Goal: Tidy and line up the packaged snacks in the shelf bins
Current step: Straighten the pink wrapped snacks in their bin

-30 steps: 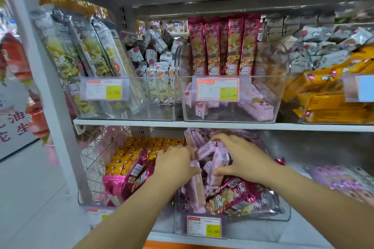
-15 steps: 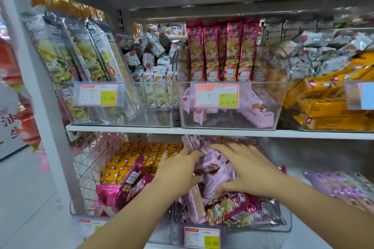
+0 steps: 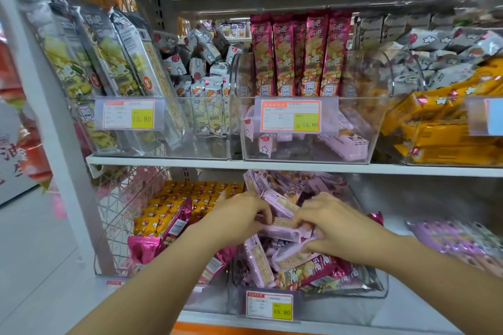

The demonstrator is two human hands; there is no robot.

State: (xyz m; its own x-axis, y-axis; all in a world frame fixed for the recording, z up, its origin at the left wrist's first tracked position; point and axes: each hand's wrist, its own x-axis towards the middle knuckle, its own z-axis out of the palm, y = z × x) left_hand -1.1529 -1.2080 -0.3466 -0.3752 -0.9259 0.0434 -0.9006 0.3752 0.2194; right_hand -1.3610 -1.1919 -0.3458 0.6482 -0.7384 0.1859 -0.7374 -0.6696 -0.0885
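From the head camera: held a small bundle of pale pink snack packets (image 3: 280, 230) between both hands, above the middle of the clear plastic bin (image 3: 378, 288) at the front edge of the lower shelf (image 3: 206, 317). Had the left hand (image 3: 239, 219) curled round the bundle's left end and the right hand (image 3: 336, 228) curled round its right end, fingertips close together over the top. Could not count the gripped packets exactly; looked like three. Found them flat, oblong and matt, with beige printed panels, lying crosswise over a loose heap of the same kind. Noted glossy magenta bags (image 3: 313, 275) of crinkled foil against the bin's front wall. Saw, toward the shelf's left edge, one white wire basket (image 3: 119, 226) with yellow packets (image 3: 174, 204) inside. Counted on the upper shelf (image 3: 299, 166) three clear bins, five upright magenta packs (image 3: 296, 54) in the middle one, and across both shelves three price labels (image 3: 290, 117) reading 15.80.
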